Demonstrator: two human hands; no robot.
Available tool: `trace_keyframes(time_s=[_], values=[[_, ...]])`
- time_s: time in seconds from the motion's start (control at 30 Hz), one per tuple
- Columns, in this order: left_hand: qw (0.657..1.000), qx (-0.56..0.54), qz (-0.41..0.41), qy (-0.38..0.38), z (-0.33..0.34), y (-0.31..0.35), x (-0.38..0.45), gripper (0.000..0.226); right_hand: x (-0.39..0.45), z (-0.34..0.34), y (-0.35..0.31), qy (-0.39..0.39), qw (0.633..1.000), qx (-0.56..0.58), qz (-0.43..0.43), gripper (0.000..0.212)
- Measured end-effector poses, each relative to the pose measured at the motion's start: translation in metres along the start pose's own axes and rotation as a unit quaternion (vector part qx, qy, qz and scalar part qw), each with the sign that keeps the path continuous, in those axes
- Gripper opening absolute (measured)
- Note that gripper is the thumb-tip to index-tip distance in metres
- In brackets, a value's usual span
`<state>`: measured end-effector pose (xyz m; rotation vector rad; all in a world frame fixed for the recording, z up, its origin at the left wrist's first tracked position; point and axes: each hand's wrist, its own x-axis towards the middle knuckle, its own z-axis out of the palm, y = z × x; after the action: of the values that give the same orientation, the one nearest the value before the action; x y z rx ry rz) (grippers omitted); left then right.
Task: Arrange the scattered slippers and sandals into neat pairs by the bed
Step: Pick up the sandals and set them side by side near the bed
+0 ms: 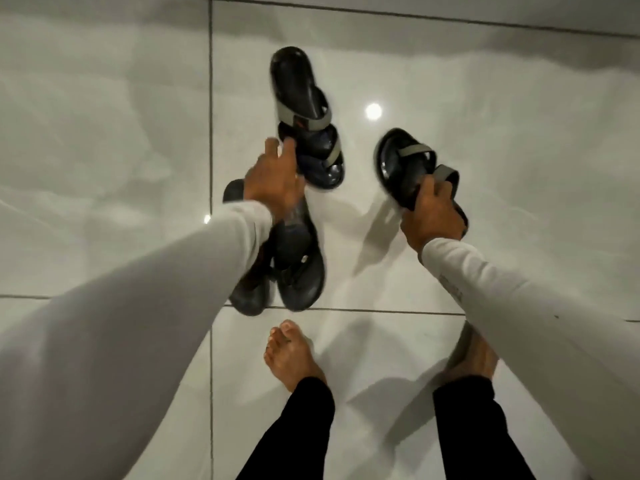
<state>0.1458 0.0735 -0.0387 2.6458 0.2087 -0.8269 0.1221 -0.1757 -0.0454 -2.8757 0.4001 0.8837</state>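
Observation:
A black sandal with grey straps [306,109] lies on the glossy white tile floor, heel pointing away from me. My left hand [273,178] reaches over it with fingers spread, its fingertips at the sandal's left edge near the front strap. Just below that hand, two black flip-flops [298,268] lie side by side, partly hidden by my left wrist and sleeve. To the right, my right hand [433,213] is closed on the matching grey-strapped sandal [405,164] and holds it tilted above the floor, where it casts a shadow.
My bare feet [294,355] stand on the tiles just in front of the flip-flops, the right foot partly under my right sleeve. Dark grout lines [210,133] cross the floor. No bed shows in this view.

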Motion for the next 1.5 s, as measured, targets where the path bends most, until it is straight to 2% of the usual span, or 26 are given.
trace_keyframes(time_s=[0.07, 0.13, 0.2, 0.27, 0.33, 0.4, 0.47, 0.57, 0.7, 0.8, 0.87, 1.0, 1.13, 1.33, 1.5], values=[[1.0, -0.01, 0.012, -0.006, -0.011, 0.024, 0.039, 0.069, 0.015, -0.005, 0.015, 0.009, 0.991, 0.094, 0.094, 0.071], [0.999, 0.013, 0.004, -0.04, -0.014, 0.036, 0.072, 0.071, 0.026, 0.0, 0.022, 0.012, 0.974, 0.17, 0.151, 0.071], [0.995, 0.028, -0.016, -0.09, -0.006, 0.048, 0.098, 0.066, 0.042, 0.01, 0.031, -0.007, 0.949, 0.269, 0.162, 0.07], [0.994, 0.026, -0.023, -0.103, 0.006, 0.055, 0.108, 0.055, 0.052, 0.017, 0.035, -0.033, 0.925, 0.352, 0.143, 0.058], [0.997, 0.004, -0.014, -0.076, 0.019, 0.063, 0.108, 0.044, 0.063, 0.019, 0.043, -0.021, 0.946, 0.304, 0.107, 0.05], [0.997, -0.002, 0.0, -0.071, 0.03, 0.071, 0.097, 0.04, 0.066, 0.016, 0.061, -0.026, 0.982, 0.18, 0.057, 0.05], [0.997, 0.006, 0.016, -0.08, 0.041, 0.083, 0.084, 0.04, 0.068, 0.007, 0.084, -0.05, 0.997, 0.066, 0.003, 0.048], [0.996, 0.014, 0.029, -0.084, 0.063, 0.109, 0.06, 0.037, 0.075, -0.012, 0.118, -0.024, 0.993, -0.041, -0.107, 0.042], [0.995, -0.017, 0.03, -0.094, 0.098, 0.147, 0.026, 0.024, 0.08, -0.028, 0.128, -0.066, 0.97, -0.11, -0.208, 0.044], [0.993, -0.045, 0.027, -0.108, 0.116, 0.175, 0.001, 0.021, 0.074, -0.03, 0.125, -0.076, 0.96, -0.138, -0.23, 0.029], [0.993, -0.037, 0.03, -0.109, 0.124, 0.189, -0.011, 0.023, 0.069, -0.03, 0.127, -0.091, 0.956, -0.146, -0.239, 0.03], [0.993, -0.035, 0.022, -0.109, 0.128, 0.204, -0.032, 0.033, 0.053, -0.035, 0.141, -0.102, 0.964, -0.066, -0.235, 0.055], [0.996, -0.069, -0.016, -0.059, 0.112, 0.207, -0.061, 0.036, 0.028, -0.052, 0.162, -0.092, 0.97, -0.039, -0.224, 0.075], [0.986, -0.086, -0.117, -0.079, 0.085, 0.198, -0.076, 0.068, 0.017, -0.079, 0.179, -0.117, 0.965, -0.118, -0.205, 0.078], [0.985, 0.044, -0.078, -0.145, 0.097, 0.183, -0.047, 0.098, 0.046, -0.061, 0.155, -0.084, 0.949, -0.172, -0.251, 0.104]])
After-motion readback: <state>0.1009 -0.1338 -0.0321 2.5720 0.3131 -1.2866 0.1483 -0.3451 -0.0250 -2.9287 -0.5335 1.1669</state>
